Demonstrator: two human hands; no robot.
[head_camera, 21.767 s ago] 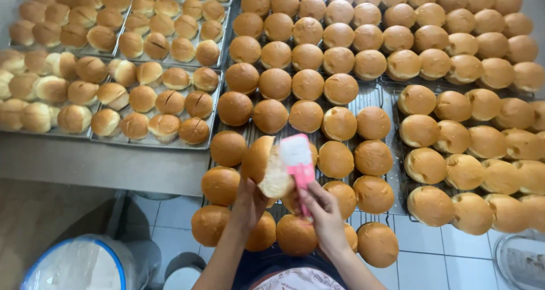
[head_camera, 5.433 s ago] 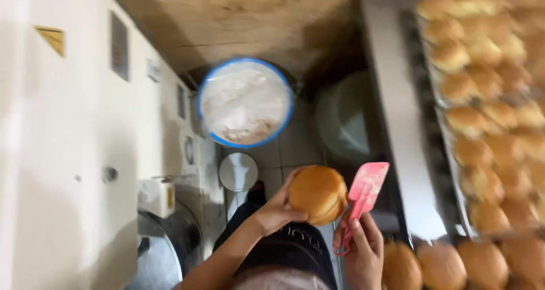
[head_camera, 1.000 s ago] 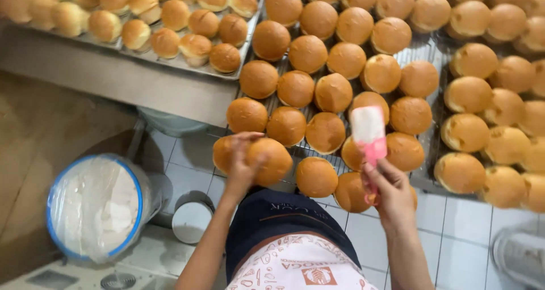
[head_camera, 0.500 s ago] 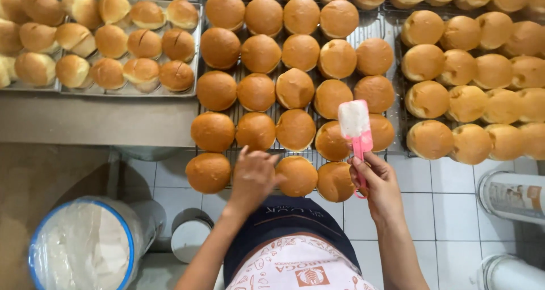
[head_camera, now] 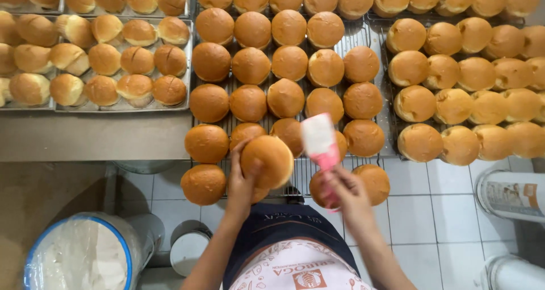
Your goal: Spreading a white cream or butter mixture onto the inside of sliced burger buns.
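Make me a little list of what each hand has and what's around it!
left hand: holds a round brown bun lifted above the wire rack
right hand: holds a pink spatula with white cream on its blade
on the rack: rows of brown buns
to the left: metal tray of split buns
on the floor: tub with a blue rim, covered in plastic

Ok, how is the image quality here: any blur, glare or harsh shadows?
Head view: evenly lit and mostly sharp; the bun in the left hand is crisp, the pink spatula in the right hand slightly soft. Mild sheen on the metal tray, no harsh shadows; rows curve a little toward the edges.
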